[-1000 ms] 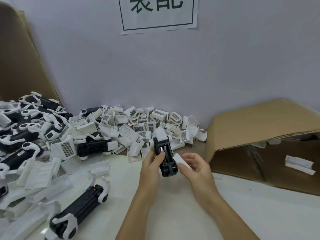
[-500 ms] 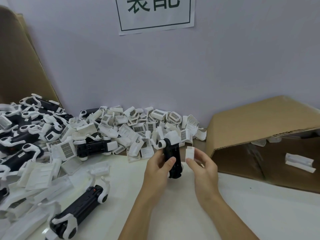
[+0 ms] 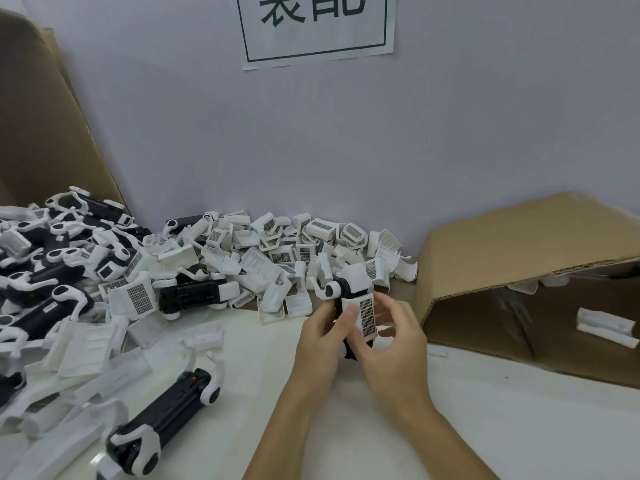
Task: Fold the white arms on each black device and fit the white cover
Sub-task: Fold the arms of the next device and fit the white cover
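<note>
My left hand (image 3: 323,337) grips a black device (image 3: 341,289) upright over the table's middle; its white arms lie folded at the top end. My right hand (image 3: 391,336) holds a white cover (image 3: 364,317) with a dark grid label flat against the front of that device, thumb on the cover's left side. The device's lower part is hidden behind both hands. Another black device (image 3: 166,420) with white arms spread lies on the table at the lower left.
A heap of loose white covers (image 3: 277,247) lines the back wall. Several black devices (image 3: 41,292) with white arms pile up at the left. An open cardboard box (image 3: 519,258) on its side at the right holds a white piece (image 3: 606,325).
My right hand has brought the white cover from beside the device onto its front. The device has turned in my left hand and stayed at about the same spot.
</note>
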The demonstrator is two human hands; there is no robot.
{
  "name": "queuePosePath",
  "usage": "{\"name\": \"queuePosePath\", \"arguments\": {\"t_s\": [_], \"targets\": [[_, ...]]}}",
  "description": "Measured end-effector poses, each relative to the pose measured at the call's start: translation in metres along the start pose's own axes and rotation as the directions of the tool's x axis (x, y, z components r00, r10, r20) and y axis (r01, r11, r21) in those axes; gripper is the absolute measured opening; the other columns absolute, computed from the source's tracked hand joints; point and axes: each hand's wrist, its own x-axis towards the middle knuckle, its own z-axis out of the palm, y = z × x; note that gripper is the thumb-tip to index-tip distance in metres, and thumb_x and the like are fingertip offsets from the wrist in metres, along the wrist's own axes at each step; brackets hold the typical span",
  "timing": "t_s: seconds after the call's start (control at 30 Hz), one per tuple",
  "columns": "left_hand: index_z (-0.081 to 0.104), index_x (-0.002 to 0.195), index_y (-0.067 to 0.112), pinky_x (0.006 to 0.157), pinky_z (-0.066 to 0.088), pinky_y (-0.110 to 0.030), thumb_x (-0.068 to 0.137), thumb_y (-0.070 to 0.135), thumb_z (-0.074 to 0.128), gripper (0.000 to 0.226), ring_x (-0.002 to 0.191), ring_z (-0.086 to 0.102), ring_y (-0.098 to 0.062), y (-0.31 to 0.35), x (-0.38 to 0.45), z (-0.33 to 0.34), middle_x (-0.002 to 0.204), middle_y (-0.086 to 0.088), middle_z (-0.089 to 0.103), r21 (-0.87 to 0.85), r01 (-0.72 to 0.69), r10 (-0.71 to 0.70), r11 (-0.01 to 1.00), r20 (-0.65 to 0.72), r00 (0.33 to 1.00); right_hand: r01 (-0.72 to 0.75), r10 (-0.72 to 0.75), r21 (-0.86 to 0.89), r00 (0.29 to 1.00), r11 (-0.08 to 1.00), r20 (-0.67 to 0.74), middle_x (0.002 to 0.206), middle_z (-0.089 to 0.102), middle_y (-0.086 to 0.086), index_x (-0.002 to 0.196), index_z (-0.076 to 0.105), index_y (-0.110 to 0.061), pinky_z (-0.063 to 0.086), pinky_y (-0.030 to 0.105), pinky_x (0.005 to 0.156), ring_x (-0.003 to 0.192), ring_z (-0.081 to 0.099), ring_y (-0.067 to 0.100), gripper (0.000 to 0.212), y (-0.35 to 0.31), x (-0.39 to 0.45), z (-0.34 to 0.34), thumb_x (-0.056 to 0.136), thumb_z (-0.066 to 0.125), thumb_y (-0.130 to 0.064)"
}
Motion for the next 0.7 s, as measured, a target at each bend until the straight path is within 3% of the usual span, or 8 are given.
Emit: {"name": "queuePosePath", "arguments": {"t_s": [0.07, 0.13, 0.27, 0.33, 0.43, 0.53, 0.6, 0.7], "targets": [[0.072, 0.110, 0.018, 0.086, 0.059, -0.044, 0.097, 0.030, 0.062, 0.021, 0.102, 0.071, -0.026, -0.001, 0.001, -0.001, 0.106, -0.008, 0.076, 0.007, -0.001, 0.001, 1.000, -0.038, 0.999, -0.001, 0.001, 0.006, 1.000, 1.000, 0.020, 0.104, 0.057, -0.025, 0.118, 0.058, -0.033, 0.048, 0.010, 0.076, 0.095, 0.061, 0.001, 0.045, -0.002, -0.001, 0.000, 0.080, 0.082, -0.035], [0.073, 0.109, 0.016, 0.088, 0.058, -0.050, 0.099, 0.024, 0.059, 0.019, 0.102, 0.071, -0.029, -0.001, 0.001, -0.001, 0.105, -0.010, 0.076, -0.002, 0.004, -0.004, 1.000, -0.064, 0.998, 0.003, -0.003, 0.020, 1.000, 1.000, 0.017, 0.104, 0.057, -0.026, 0.112, 0.055, -0.040, 0.048, 0.010, 0.074, 0.093, 0.062, 0.002, 0.043, -0.004, -0.001, 0.001, 0.079, 0.082, -0.035], [0.071, 0.111, 0.014, 0.079, 0.060, -0.040, 0.098, 0.021, 0.060, 0.019, 0.100, 0.072, -0.026, -0.001, 0.001, 0.000, 0.104, -0.008, 0.076, 0.025, -0.018, 0.019, 1.000, -0.048, 0.999, 0.031, -0.031, 0.014, 1.000, 0.999, 0.005, 0.098, 0.058, -0.021, 0.107, 0.052, -0.046, 0.046, 0.007, 0.069, 0.090, 0.060, 0.003, 0.047, -0.007, -0.002, 0.003, 0.079, 0.083, -0.026], [0.070, 0.111, 0.014, 0.069, 0.058, -0.028, 0.097, 0.019, 0.061, 0.018, 0.094, 0.074, -0.022, -0.003, 0.002, 0.001, 0.100, -0.007, 0.077, 0.054, -0.014, 0.018, 0.998, -0.076, 0.997, 0.068, -0.068, 0.009, 0.997, 0.998, 0.037, 0.100, 0.057, -0.019, 0.109, 0.055, -0.037, 0.044, 0.005, 0.070, 0.092, 0.059, 0.002, 0.044, -0.007, -0.002, 0.003, 0.079, 0.082, -0.019], [0.074, 0.102, 0.014, 0.067, 0.059, -0.034, 0.098, 0.023, 0.059, 0.019, 0.079, 0.074, -0.022, -0.002, 0.003, -0.001, 0.091, -0.009, 0.077, -0.043, 0.047, -0.053, 0.998, -0.161, 0.986, 0.143, -0.143, 0.011, 0.982, 0.990, 0.124, 0.106, 0.059, -0.013, 0.116, 0.063, -0.022, 0.042, 0.007, 0.077, 0.096, 0.059, 0.006, 0.035, -0.006, -0.003, 0.002, 0.082, 0.070, -0.020], [0.079, 0.087, 0.024, 0.078, 0.058, -0.042, 0.095, 0.034, 0.058, 0.025, 0.082, 0.074, -0.021, -0.003, 0.004, -0.004, 0.090, -0.007, 0.077, -0.122, 0.098, -0.121, 0.988, -0.203, 0.972, -0.037, 0.021, 0.119, 0.990, 0.992, 0.137, 0.105, 0.066, -0.010, 0.112, 0.066, -0.024, 0.048, 0.018, 0.080, 0.098, 0.063, 0.010, 0.028, -0.005, -0.001, 0.000, 0.085, 0.059, -0.028], [0.080, 0.083, 0.026, 0.081, 0.057, -0.043, 0.095, 0.041, 0.056, 0.030, 0.082, 0.073, -0.019, -0.005, 0.004, 0.000, 0.088, -0.005, 0.078, -0.058, 0.100, -0.110, 0.993, -0.206, 0.972, -0.207, 0.166, 0.216, 0.967, 0.954, 0.196, 0.104, 0.072, -0.004, 0.113, 0.068, -0.021, 0.055, 0.029, 0.081, 0.099, 0.067, 0.012, 0.030, -0.005, 0.001, -0.002, 0.090, 0.060, -0.037], [0.076, 0.085, 0.016, 0.073, 0.056, -0.037, 0.092, 0.047, 0.054, 0.039, 0.077, 0.072, -0.018, -0.006, 0.002, 0.007, 0.085, -0.010, 0.076, 0.073, 0.057, -0.046, 0.996, -0.151, 0.987, -0.341, 0.236, 0.330, 0.918, 0.880, 0.318, 0.097, 0.076, 0.006, 0.109, 0.072, -0.011, 0.058, 0.033, 0.078, 0.094, 0.072, 0.020, 0.034, -0.008, 0.005, -0.005, 0.095, 0.057, -0.038]]}}
